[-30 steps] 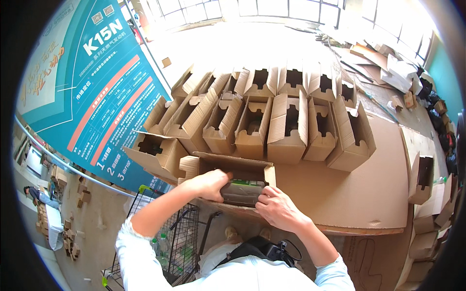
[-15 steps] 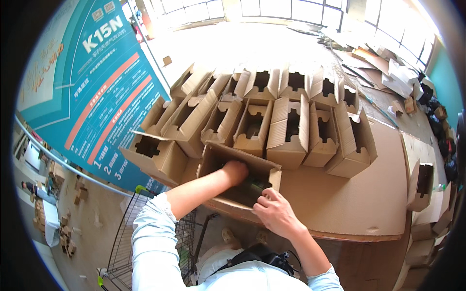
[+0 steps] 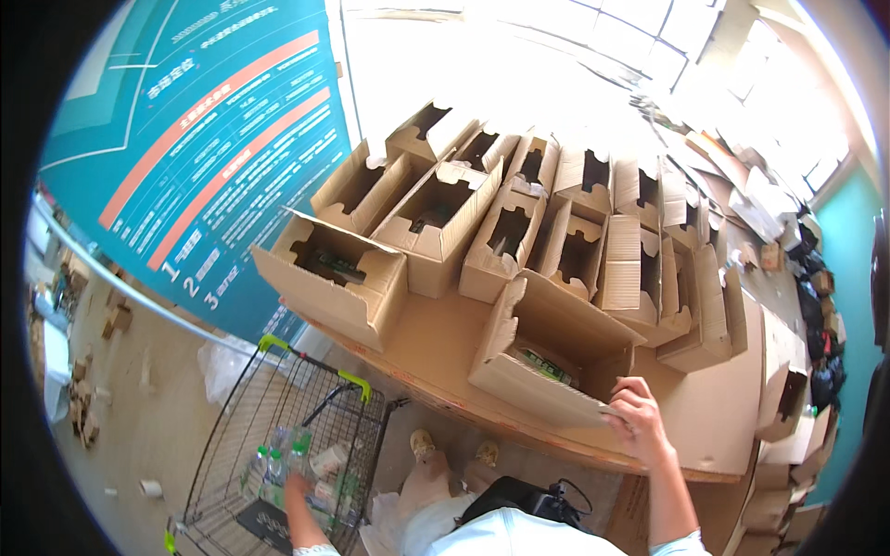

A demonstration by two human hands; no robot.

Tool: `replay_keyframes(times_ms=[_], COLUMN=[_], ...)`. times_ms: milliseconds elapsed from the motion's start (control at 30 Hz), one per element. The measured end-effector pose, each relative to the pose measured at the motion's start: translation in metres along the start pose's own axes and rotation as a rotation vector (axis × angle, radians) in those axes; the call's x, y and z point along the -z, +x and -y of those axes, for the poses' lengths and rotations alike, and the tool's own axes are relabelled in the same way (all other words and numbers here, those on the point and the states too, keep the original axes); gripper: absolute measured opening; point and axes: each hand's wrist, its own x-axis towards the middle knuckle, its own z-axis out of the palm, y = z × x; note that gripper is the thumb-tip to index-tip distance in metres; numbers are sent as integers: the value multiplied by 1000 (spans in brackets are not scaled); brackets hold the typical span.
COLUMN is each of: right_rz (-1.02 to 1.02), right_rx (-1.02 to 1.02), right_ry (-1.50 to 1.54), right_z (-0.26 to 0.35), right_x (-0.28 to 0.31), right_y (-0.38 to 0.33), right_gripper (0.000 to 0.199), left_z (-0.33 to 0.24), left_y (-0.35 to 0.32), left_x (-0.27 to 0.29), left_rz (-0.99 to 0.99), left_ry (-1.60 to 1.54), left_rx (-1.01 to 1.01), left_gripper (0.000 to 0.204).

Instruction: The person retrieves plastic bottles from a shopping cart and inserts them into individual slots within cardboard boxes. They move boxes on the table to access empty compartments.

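My right hand (image 3: pixel 636 413) is closed on the near right edge of an open cardboard box (image 3: pixel 547 394) at the table's front. A dark item with a green label (image 3: pixel 545 363) lies inside that box. Down at the lower left, my left hand (image 3: pixel 298 486) reaches into a wire shopping cart (image 3: pixel 221 428). It is beside several clear plastic bottles (image 3: pixel 274 463) with green caps; its fingers are blurred and partly hidden. To the left on the table stands another open box (image 3: pixel 371 310), also with something green-labelled in it.
Rows of open cardboard boxes (image 3: pixel 436 241) fill the back of the cardboard-topped table (image 3: pixel 436 347). A teal banner (image 3: pixel 232 139) rises at the left. Flattened cardboard and dark bags (image 3: pixel 828 320) line the right side. A clear plastic bag (image 3: pixel 222 366) lies beside the cart.
My left hand has left the box and moved down left into the cart. My right hand stays at the box's edge. The view has turned left, showing more of the cart.
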Motion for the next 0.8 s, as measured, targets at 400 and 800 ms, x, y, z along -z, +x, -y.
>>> replay_keyframes(times_ms=[400,800], right_rz=[45,111], right_rx=[-235,-210], right_ry=[-197,-218], right_z=[27,37], right_x=[-3,-5], right_y=[13,12], right_gripper=[18,17], left_z=[-26,-34], left_y=[-9,13], left_x=[-163,-114], left_rz=[357,933], left_ry=[-141,-531], left_rx=[-64,253], left_gripper=[110,104])
